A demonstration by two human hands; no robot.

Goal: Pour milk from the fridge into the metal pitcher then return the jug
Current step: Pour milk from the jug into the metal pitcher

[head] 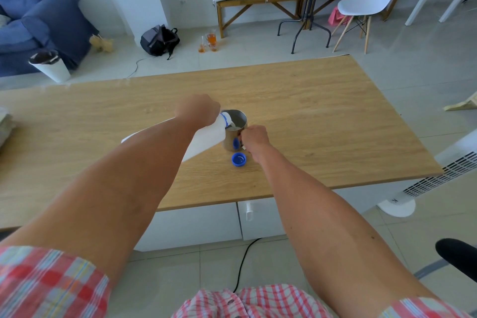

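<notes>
We were in the middle of the pour. Our left hand [197, 111] was clenched around the upper part of the milk jug [206, 138], which lay tipped well over so that its open neck reached over the rim of the metal pitcher [236, 131]. A little white milk showed inside the pitcher near the jug's mouth, though how full it was we could not tell from this angle. Our right hand [254, 137] was closed on the pitcher's handle, steadying it where it stood on the wooden table [335, 111]. The blue cap [239, 159] lay on the table just beside the pitcher's base, on the near side, open side up.

To do this step well, we judged that the jug's mouth should stay above the inside of the pitcher and not drift toward its edge, since a stream that caught the rim would run down the outside. A jug tipped this far can gulp air and surge, so a slow, even tilt seemed wiser than a steeper one. Holding the handle firmly mattered too, because the neck seemed to sit at or very near the rim, and a nudge could slide the pitcher. We would watch the level inside and bring the jug upright before the milk neared the top. The cap sat close at hand for closing the jug before taking it to the fridge, which was not in view.
</notes>
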